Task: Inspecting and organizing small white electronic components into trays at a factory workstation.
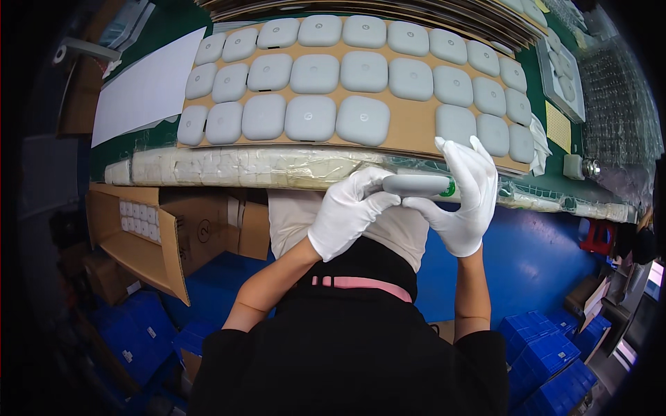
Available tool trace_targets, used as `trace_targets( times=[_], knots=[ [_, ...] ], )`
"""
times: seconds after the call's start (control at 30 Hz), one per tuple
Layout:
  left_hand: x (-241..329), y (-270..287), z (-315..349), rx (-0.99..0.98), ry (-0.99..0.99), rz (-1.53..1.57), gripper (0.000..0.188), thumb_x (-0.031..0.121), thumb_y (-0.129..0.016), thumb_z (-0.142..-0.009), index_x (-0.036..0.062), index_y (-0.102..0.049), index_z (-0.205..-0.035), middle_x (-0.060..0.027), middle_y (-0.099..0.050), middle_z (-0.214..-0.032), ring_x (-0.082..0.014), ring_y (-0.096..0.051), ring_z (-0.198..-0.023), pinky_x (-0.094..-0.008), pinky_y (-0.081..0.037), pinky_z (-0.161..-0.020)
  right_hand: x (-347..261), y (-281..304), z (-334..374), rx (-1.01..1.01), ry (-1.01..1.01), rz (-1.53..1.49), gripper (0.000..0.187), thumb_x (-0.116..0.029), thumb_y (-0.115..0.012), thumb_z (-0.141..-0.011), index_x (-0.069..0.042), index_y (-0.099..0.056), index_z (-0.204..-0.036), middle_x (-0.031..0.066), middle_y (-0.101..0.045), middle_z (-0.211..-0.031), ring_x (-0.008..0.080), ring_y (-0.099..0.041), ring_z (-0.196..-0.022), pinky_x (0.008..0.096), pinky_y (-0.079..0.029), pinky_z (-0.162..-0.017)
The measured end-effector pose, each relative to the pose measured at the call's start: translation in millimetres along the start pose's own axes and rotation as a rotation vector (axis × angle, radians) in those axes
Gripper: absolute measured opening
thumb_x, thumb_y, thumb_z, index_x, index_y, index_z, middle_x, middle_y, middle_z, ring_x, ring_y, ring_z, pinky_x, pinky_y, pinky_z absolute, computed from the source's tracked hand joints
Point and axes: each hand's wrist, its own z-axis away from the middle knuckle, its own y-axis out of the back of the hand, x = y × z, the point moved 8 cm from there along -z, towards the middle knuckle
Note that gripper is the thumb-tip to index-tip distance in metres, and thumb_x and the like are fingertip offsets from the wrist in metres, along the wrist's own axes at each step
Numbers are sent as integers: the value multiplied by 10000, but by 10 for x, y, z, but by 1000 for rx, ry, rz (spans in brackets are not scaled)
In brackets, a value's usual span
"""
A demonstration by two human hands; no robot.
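Observation:
Over the near edge of the workbench, my left hand (pixel 354 211), in a white glove, pinches the left end of a rounded light-grey plastic device (pixel 416 184), seen edge-on. A green patch (pixel 449 187) shows at its right end. My right hand (pixel 466 194), gloved too, is around that end with its fingers stretched up and apart. Its thumb lies just below the device; whether it touches cannot be made out. Beyond my hands, several similar square devices (pixel 314 74) lie in three rows on a brown cardboard sheet (pixel 411 128). The front row has a gap with bare cardboard.
White paper (pixel 149 93) lies left of the rows. Stacked cardboard sheets (pixel 388 10) stand behind, clear plastic trays (pixel 617 104) at right. An open carton (pixel 139 253) holding small white items is below left. Blue bins (pixel 548 353) stand on both sides.

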Motion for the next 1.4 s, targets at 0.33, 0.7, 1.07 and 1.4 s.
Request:
trace_targets(
  times=[0.33,0.7,1.07,1.4],
  knots=[
    [-229,-84,42,-134,229,557,391,180,-570,-989,-32,-503,-1309,-137,-637,-1179,-187,-657,-1001,-277,-538,-889,-116,-4,-85,-57,-88,-197,852,-451,-842,-614,-66,-561,-1320,110,-612,-1242,269,-568,-1123,441,-405,-1043],
    [-1,-187,117,-178,250,647,436,239,-525,-1014,-52,-473,-1335,-172,-634,-1181,-219,-671,-1021,-294,-567,-880,-45,-81,-2,-129,-123,-369,893,-490,-823,-603,-63,-545,-1337,139,-569,-1341,278,-557,-1175,408,-416,-1028],
    [274,6,197,76,61,22,396,196,-592,-978,-76,-565,-1263,-148,-680,-1103,-176,-675,-976,-262,-568,-851,-6,-114,53,-133,-173,-456,879,-296,-877,-547,-60,-548,-1328,155,-559,-1361,287,-569,-1195,381,-460,-1014],
    [491,-50,245,64,-96,-199,410,163,-646,-929,-91,-573,-1243,-178,-692,-1036,-189,-691,-865,-240,-575,-717,-15,-117,68,-127,-171,-485,763,-140,-849,-570,-62,-590,-1284,152,-578,-1341,282,-589,-1168,374,-473,-1007]
  ],
)
